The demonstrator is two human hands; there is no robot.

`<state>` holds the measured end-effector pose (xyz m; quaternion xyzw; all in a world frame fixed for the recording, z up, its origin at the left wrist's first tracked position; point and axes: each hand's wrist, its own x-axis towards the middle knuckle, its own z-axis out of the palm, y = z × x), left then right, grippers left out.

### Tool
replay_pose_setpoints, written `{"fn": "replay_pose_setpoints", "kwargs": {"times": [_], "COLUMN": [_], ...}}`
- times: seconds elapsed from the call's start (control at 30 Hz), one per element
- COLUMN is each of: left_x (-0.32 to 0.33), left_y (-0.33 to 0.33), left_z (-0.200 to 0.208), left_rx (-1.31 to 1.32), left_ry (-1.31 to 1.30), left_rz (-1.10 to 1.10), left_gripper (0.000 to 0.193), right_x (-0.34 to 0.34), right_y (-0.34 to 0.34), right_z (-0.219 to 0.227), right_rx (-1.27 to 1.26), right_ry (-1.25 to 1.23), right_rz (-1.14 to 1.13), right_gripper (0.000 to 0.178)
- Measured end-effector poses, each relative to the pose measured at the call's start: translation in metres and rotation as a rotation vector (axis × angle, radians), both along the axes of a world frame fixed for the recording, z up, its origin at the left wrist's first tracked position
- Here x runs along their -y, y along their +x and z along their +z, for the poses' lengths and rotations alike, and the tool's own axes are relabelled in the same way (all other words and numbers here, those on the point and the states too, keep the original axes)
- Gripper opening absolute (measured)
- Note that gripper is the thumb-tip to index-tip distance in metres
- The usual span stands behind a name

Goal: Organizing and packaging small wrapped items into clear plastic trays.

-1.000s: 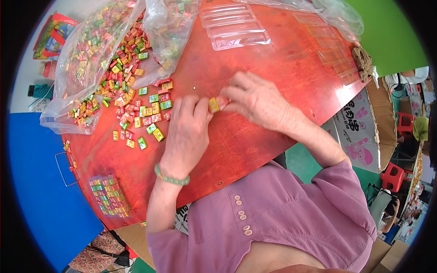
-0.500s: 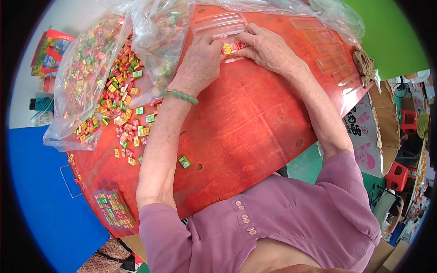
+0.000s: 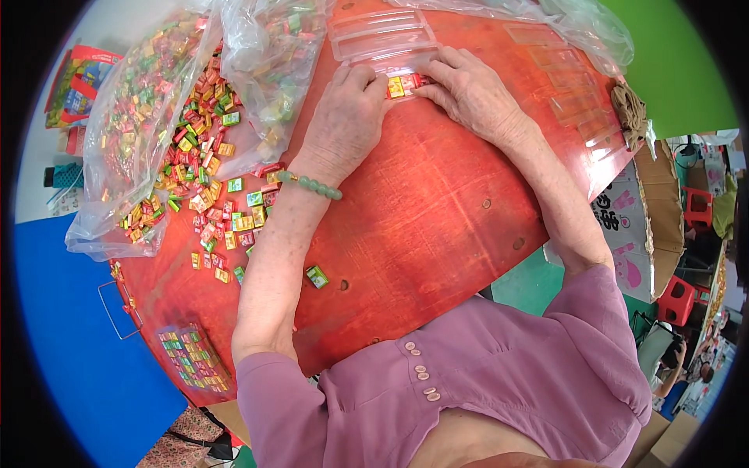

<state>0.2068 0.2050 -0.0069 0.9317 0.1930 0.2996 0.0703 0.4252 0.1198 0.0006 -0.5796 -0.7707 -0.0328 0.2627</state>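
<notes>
Row of little boxes [image 3: 402, 86], a second ago held over the middle of one red table [image 3: 413, 210], is now at the near compartment of one clear tray [image 3: 380, 35], so carrying has given way to placing, though whether it is fully seated cannot be told. Of two hands, the left hand [image 3: 346, 117] and the right hand [image 3: 477, 95] each have fingers nearly closed on one end of the row, at least three boxes showing between; then come one green bracelet [image 3: 316, 186] and one lone green box [image 3: 317, 276].
</notes>
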Motion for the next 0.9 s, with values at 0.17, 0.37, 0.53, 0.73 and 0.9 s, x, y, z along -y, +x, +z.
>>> {"fn": "replay_pose_setpoints", "kwargs": {"times": [0.17,0.37,0.53,0.73,0.9], "left_x": [0.017,0.025,0.043,0.097,0.140], "left_y": [-0.007,-0.010,-0.011,-0.045,-0.075], "left_z": [0.001,-0.017,-0.014,0.009,0.032], "left_rx": [-0.065,-0.046,-0.110,-0.212,-0.357], "left_ry": [0.036,-0.006,-0.039,-0.085,-0.157], "left_rz": [0.026,-0.006,0.041,0.060,0.067], "left_gripper": [0.032,0.056,0.060,0.058,0.065], "right_x": [0.024,0.034,0.054,0.101,0.115], "right_y": [-0.015,-0.025,-0.037,-0.066,-0.061], "right_z": [-0.004,-0.015,-0.010,0.011,0.064], "right_rx": [0.188,0.280,0.284,0.299,0.099], "right_ry": [-0.032,0.005,0.002,-0.139,-0.311], "right_rz": [-0.150,-0.206,-0.238,-0.200,0.089], "right_gripper": [0.039,0.045,0.048,0.052,0.045]}}
